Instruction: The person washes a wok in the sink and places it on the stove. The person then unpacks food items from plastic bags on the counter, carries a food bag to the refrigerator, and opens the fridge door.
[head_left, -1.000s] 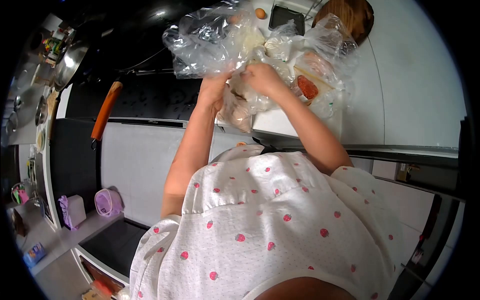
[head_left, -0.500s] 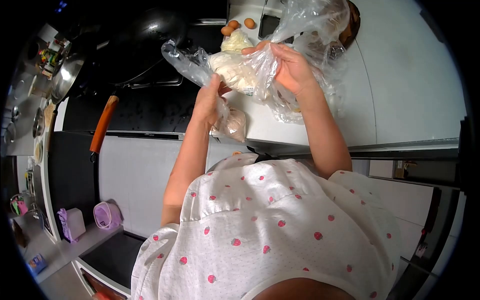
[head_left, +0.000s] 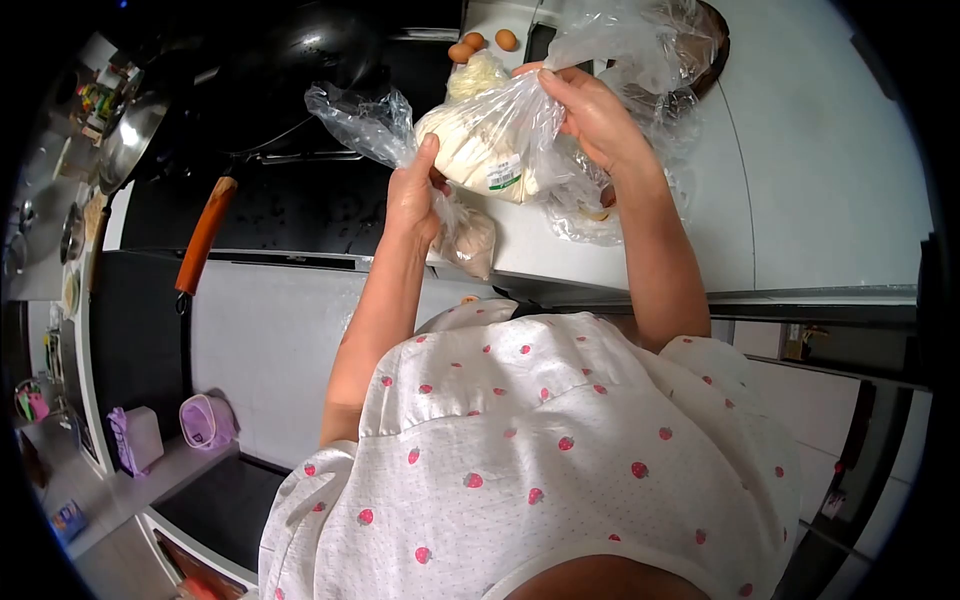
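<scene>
Fingers (head_left: pixel 556 85) of your right hand (head_left: pixel 605 125) pinch the gathered neck of a labelled bag (head_left: pixel 475 140) of pale food over the white counter (head_left: pixel 530 243); your left hand (head_left: pixel 412 205) grips clear plastic (head_left: pixel 362 122) beside it, another bag (head_left: pixel 468 245) sits just below, and three eggs (head_left: pixel 507 40) lie beyond, near the stove (head_left: pixel 285 205)

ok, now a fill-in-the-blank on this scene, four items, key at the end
The ____ hand grips the gathered end of the clear plastic bag with cream-coloured contents.
The white rectangular label on that bag has a ____ strip.
On the white counter lie ____ smooth brown eggs.
The round black wok has a long handle coloured ____.

right; green; three; orange
</scene>
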